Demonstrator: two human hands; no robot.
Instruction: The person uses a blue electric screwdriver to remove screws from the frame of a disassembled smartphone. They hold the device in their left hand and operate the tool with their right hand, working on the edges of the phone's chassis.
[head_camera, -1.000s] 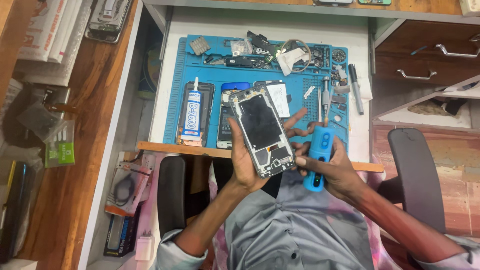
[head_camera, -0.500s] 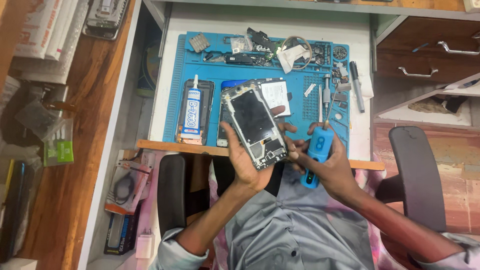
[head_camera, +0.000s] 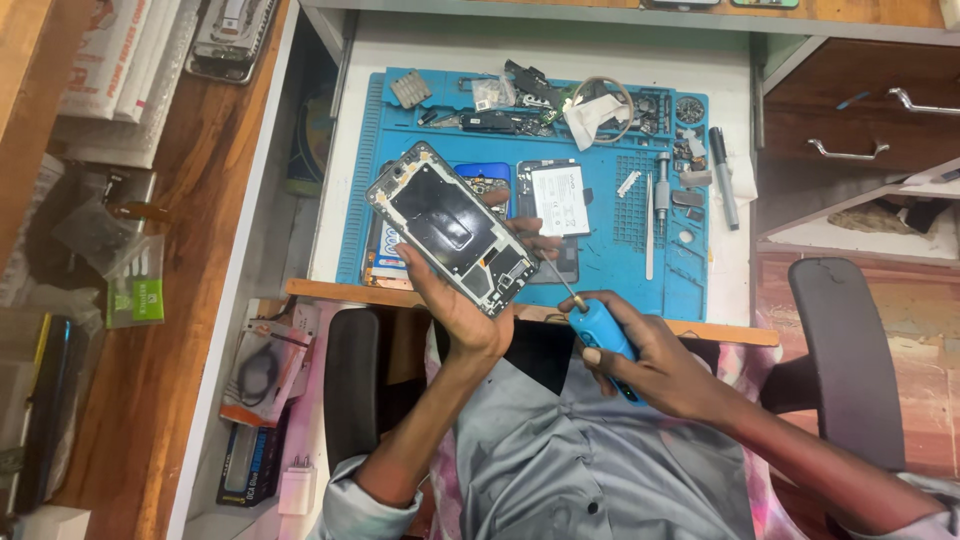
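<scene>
My left hand (head_camera: 468, 305) grips an opened phone (head_camera: 450, 226) with its back off, tilted so its top points up and to the left over the blue work mat (head_camera: 620, 265). My right hand (head_camera: 655, 360) holds a blue-handled screwdriver (head_camera: 598, 330). Its thin metal tip reaches up and to the left toward the lower right end of the phone, close to the frame there.
On the mat lie a white battery (head_camera: 559, 200), a metal screwdriver (head_camera: 662, 188), tweezers (head_camera: 649, 240), a black pen (head_camera: 724, 190) and several small parts along the top. A wooden counter (head_camera: 130, 300) runs on the left, drawers (head_camera: 850, 140) and a black chair arm (head_camera: 850, 350) on the right.
The phone swung further left and tilted more. My right hand dropped lower and turned the screwdriver so its tip now points at the phone's lower end.
</scene>
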